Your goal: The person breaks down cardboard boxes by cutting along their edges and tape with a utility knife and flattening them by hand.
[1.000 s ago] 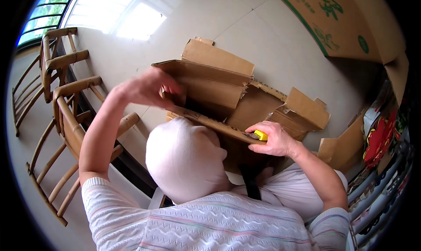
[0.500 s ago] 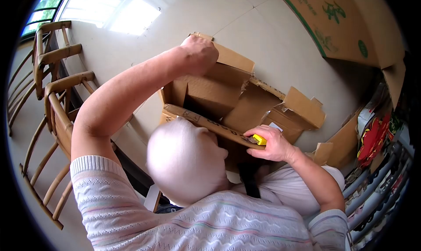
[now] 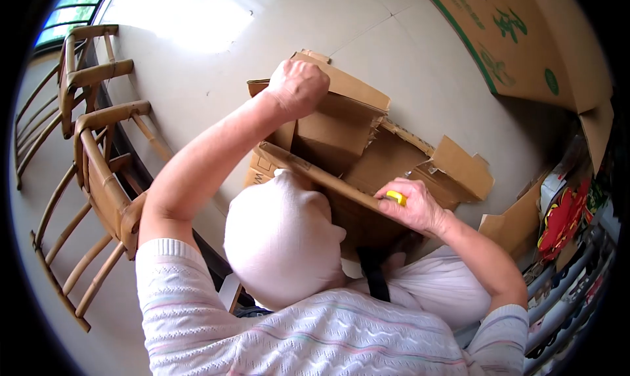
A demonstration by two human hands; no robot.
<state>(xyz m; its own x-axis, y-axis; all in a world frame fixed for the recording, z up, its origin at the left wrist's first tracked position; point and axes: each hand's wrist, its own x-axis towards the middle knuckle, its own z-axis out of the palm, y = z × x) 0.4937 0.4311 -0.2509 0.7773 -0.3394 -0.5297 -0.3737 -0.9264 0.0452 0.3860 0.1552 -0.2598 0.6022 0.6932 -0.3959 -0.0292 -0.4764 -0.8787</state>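
A torn, open cardboard box stands on the floor in front of my knees. My left hand is closed over the top edge of its far wall, beside a raised flap; the fingertips are hidden behind the board. In my right hand is a yellow cutter, held against the right part of the near wall's edge. That hand's thumb and fingers are wrapped round the cutter, and its blade cannot be made out.
Bamboo chairs stand at the left. A large cardboard box with green print is at the upper right. Below it are a red patterned item, a cardboard piece and a rack.
My left hand has gone from the near left corner, where it was open, to the far wall and closed on it. My right hand has shifted slightly with the cutter.
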